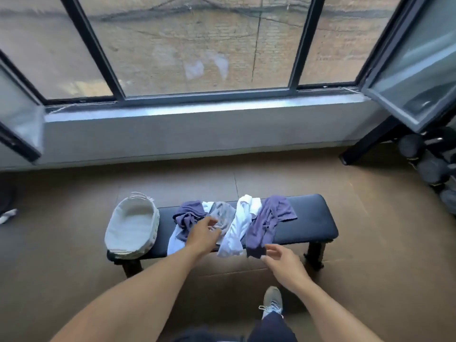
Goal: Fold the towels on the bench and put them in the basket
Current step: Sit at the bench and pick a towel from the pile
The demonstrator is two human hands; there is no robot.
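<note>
A dark padded bench (313,223) stands crosswise in front of me. Several crumpled towels lie across its middle: a purple one (188,214) at the left, a grey one (225,215), a white one (238,230) and a second purple one (267,222) hanging over the near edge. A pale fabric basket (132,227) sits on the bench's left end, with nothing inside it. My left hand (203,235) hovers open over the grey and left purple towels. My right hand (283,260) is open just below the hanging corner of the right purple towel, fingertips close to it.
A low window ledge (197,112) and large windows run behind the bench, with open window panels (414,77) swung in at both sides. Dumbbells on a rack (429,166) stand at the right. My shoe (272,301) is on the brown floor below the bench.
</note>
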